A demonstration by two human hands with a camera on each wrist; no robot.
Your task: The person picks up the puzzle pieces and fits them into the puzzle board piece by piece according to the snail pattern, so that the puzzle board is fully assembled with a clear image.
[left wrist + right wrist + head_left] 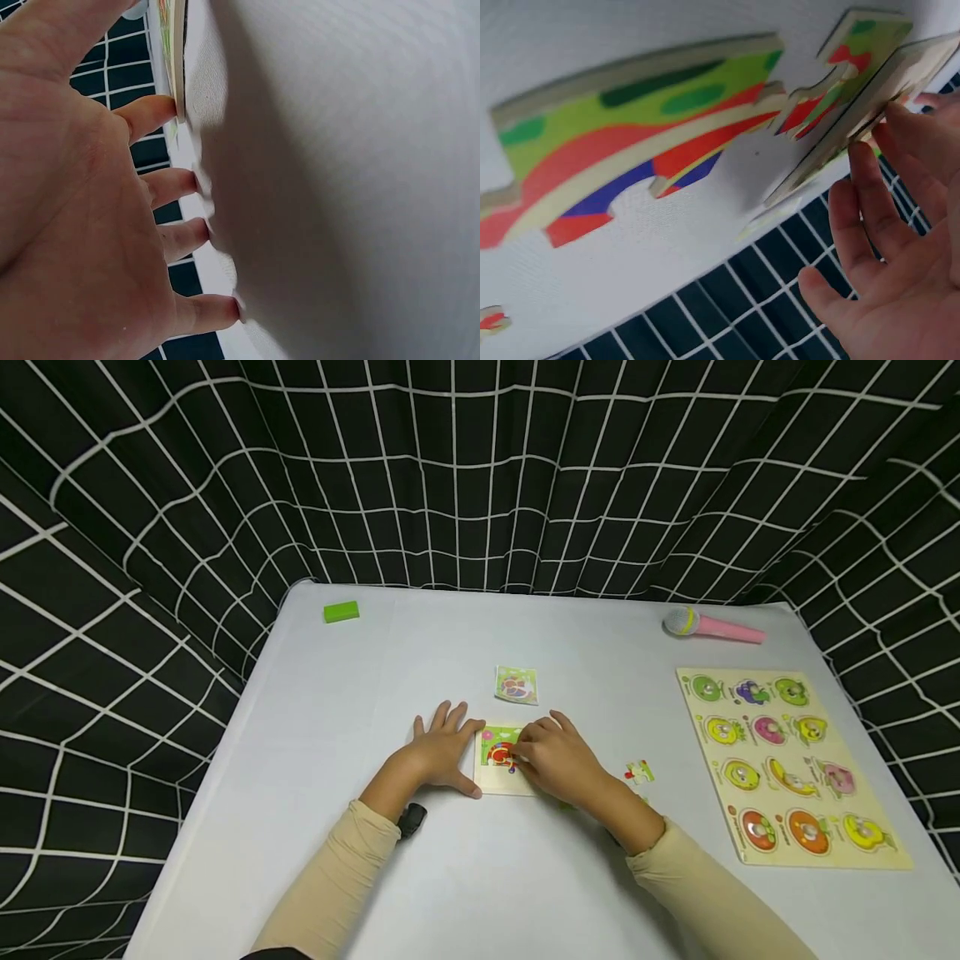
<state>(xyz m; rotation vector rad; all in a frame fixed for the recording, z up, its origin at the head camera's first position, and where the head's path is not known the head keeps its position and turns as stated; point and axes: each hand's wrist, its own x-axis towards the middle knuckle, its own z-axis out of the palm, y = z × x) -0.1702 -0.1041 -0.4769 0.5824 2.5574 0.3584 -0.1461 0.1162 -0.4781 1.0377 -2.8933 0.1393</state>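
A small wooden puzzle board lies in front of me, its upper part filled with a red and green picture and its lower strip bare wood. Spread wide, my left hand steadies the board's left side, forefinger and thumb at its corners. In the left wrist view the forefinger meets the board's edge while the other fingertips rest on the cloth. My right hand pinches a puzzle piece between thumb and forefinger at the board's right part, mostly hidden by the fingers.
Loose puzzle pieces lie around my right wrist, one to its right. Behind the board is a picture card. A fruit peg board and pink toy microphone are at right, a green block at far left.
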